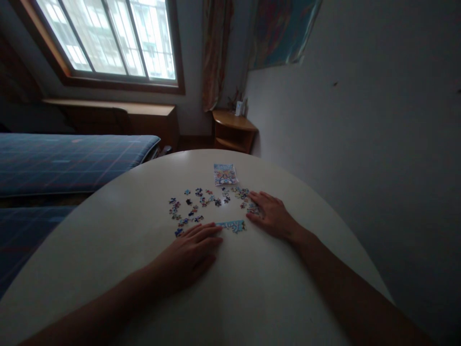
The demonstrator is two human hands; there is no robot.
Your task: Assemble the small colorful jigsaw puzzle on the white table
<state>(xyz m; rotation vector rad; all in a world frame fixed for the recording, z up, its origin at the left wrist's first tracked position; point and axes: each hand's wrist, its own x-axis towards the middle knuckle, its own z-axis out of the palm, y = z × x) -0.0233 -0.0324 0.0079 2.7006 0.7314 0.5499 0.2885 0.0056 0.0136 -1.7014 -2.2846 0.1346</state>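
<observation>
Several small jigsaw puzzle pieces (217, 202) lie scattered over the white round table (230, 288). A joined strip of puzzle pieces (233, 226), mostly light blue, rests between my hands. My left hand (196, 247) lies flat with fingers stretched out, its fingertips at the strip's left end and over part of it. On the right, my right hand (272, 214) is spread beside a cluster of loose pieces (253, 208), fingertips touching or very near them. Neither hand shows anything gripped. Beyond the pieces lies a small colourful picture sheet or packet (225, 174).
A white wall (345, 144) runs close along the table's right side. To the left stands a bed with a blue plaid mattress (79, 158). A wooden corner shelf (234, 122) and a window (115, 38) are at the back.
</observation>
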